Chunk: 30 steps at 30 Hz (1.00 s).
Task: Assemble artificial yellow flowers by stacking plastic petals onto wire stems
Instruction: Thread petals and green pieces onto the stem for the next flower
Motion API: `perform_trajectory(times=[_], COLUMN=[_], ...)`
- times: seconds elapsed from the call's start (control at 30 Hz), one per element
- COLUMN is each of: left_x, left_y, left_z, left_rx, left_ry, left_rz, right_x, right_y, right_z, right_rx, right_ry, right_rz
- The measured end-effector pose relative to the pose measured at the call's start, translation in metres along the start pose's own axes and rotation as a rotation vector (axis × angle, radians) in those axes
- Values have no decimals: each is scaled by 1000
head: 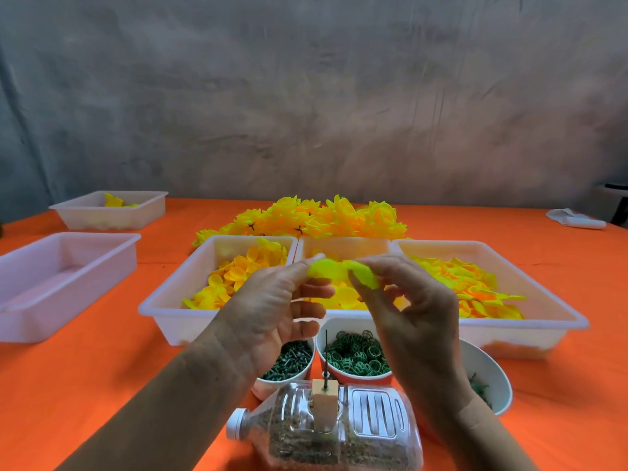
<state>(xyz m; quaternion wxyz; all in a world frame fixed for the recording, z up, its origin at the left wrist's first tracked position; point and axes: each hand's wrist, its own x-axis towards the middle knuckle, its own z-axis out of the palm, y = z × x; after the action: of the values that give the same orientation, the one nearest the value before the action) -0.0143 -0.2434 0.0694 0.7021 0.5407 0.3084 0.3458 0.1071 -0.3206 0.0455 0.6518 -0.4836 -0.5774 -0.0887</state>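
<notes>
Grip: my left hand point(272, 300) and right hand point(414, 307) each pinch a yellow petal point(343, 275), raised over the middle tray point(343, 244).
Wire stem point(326, 358): upright in wooden block point(324, 394), 6 o'clock of petal.
Finished flowers point(316, 215): 12 o'clock, behind trays.
Green rings bowl point(355, 355): just beyond the block.

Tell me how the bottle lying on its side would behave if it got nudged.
The bottle looks packed with grainy filler, so it is probably heavy and slow to shift. Its flat ribbed sides suggest that it would slide rather than roll. The thin wire standing in the wooden block would likely wobble.
</notes>
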Motion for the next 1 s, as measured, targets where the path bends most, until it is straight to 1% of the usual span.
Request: perform_trajectory(times=[0.07,0.13,0.17,0.27,0.33,0.4,0.5,0.57,0.73,0.9,1.0], left_x=[2,2,1,-3,-2,0,2,1,2,2,5], left_y=[0,2,4,8,6,3,1,1,0,-2,-2], left_z=[-1,-1,-1,1,2,1,1,1,0,-1,-4], left_rx=[98,163,177,215,251,216,167,152,134,150,196], left_ry=[64,88,63,-58,-39,6,35,33,23,40,42], left_rz=[114,245,281,302,350,385,390,390,384,383,360], right_x=[3,7,9,15,16,16,18,18,16,13,10], right_y=[-1,-2,-2,-6,-7,-7,-9,-10,-6,-2,0], right_z=[3,3,3,3,3,1,-3,-5,-7,-6,-2], right_rx=[189,247,251,311,350,393,493,522,531,529,473], right_ry=[2,-20,-32,-74,-93,-93,-95,-109,-138,-196,-187], right_rz=[167,262,293,400,475,568,744,822,870,799,768])
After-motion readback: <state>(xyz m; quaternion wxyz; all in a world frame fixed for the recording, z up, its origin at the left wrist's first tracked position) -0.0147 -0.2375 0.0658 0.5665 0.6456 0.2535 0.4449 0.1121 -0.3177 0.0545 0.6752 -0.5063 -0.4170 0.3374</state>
